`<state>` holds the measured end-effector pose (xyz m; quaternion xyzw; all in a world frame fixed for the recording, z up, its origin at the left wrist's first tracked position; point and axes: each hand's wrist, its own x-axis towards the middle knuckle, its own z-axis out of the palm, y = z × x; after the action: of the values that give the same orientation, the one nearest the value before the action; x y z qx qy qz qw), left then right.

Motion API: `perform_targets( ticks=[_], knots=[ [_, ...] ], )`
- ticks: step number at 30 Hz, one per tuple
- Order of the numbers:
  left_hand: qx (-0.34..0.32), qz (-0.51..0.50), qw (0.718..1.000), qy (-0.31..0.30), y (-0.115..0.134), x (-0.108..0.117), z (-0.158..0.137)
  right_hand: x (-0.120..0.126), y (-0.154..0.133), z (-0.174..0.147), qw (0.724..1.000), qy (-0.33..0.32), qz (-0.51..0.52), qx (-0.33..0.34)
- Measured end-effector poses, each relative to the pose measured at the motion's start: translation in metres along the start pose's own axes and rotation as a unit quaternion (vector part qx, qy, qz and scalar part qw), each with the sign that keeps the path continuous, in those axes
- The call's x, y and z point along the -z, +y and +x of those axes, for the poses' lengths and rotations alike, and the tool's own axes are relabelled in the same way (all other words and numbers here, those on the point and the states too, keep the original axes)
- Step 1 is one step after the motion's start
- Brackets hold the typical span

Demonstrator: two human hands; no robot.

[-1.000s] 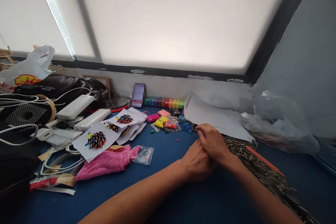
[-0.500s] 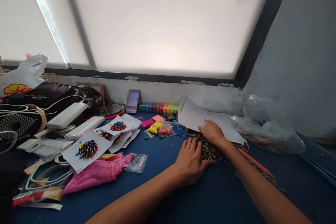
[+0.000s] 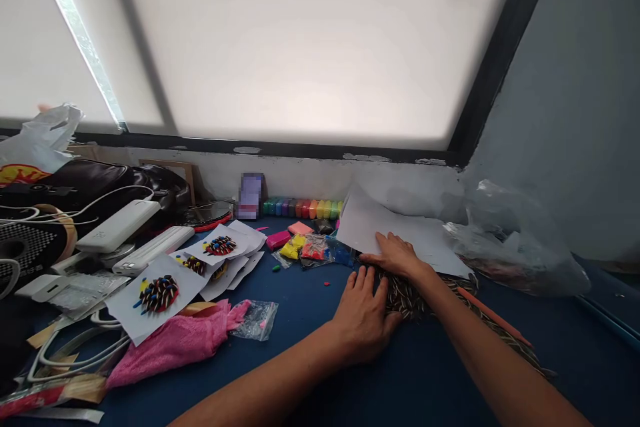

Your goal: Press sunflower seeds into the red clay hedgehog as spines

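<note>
A heap of striped sunflower seeds [image 3: 406,299] lies on the blue table in front of me. My left hand [image 3: 365,317] rests flat at the heap's left edge, fingers stretched out and thumb against the seeds. Just beyond it, my right hand [image 3: 397,257] is spread over the heap's far side, fingertips near the white paper sheets [image 3: 415,237]. Whether those fingers touch the paper or only the seeds, I cannot tell. An orange stick-like tool [image 3: 495,317] lies over seeds to the right. Small packets of clay, including a yellow one [image 3: 293,246], lie beyond my left hand.
Seed-and-clay hedgehog pictures on paper [image 3: 159,297] overlap at left, beside a pink cloth [image 3: 173,343], a white power bank [image 3: 119,225] and cables. A phone [image 3: 251,195] leans on the wall beside a row of coloured clay [image 3: 303,207]. A clear plastic bag [image 3: 520,247] sits at right.
My right hand has shifted slightly left along the far side of the seeds, its thumb now farther out. My left hand stays by the heap. The view has turned a little.
</note>
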<state>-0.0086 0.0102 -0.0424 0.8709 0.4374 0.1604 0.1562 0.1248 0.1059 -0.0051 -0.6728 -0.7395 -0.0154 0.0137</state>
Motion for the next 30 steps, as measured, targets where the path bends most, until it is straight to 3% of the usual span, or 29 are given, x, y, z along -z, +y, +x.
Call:
perform_targets(
  ticks=[7, 14, 19, 24, 27, 30],
  knots=[
    [-0.003, -0.012, 1.000, 0.007, 0.002, 0.001, 0.000, 0.007, -0.014, -0.013, 0.997, 0.028, 0.036, 0.059],
    [-0.001, -0.016, 1.000, 0.004, 0.003, 0.006, -0.002, 0.002, -0.019, -0.021, 0.994, 0.057, 0.073, 0.058],
    [-0.005, -0.016, 1.000, 0.009, 0.000, 0.003, -0.001, 0.003, -0.008, -0.021, 0.988, 0.100, 0.114, 0.035],
    [0.000, -0.043, 0.999, 0.015, -0.001, 0.003, -0.003, 0.018, 0.016, -0.023, 0.968, 0.193, 0.163, 0.003],
    [0.021, -0.160, 0.985, 0.058, -0.001, 0.006, -0.002, 0.028, 0.028, -0.035, 0.948, 0.258, 0.186, 0.010],
    [0.062, -0.359, 0.924, 0.114, -0.007, 0.015, 0.006, 0.034, 0.029, -0.065, 0.926, 0.321, 0.186, 0.067]
  ],
)
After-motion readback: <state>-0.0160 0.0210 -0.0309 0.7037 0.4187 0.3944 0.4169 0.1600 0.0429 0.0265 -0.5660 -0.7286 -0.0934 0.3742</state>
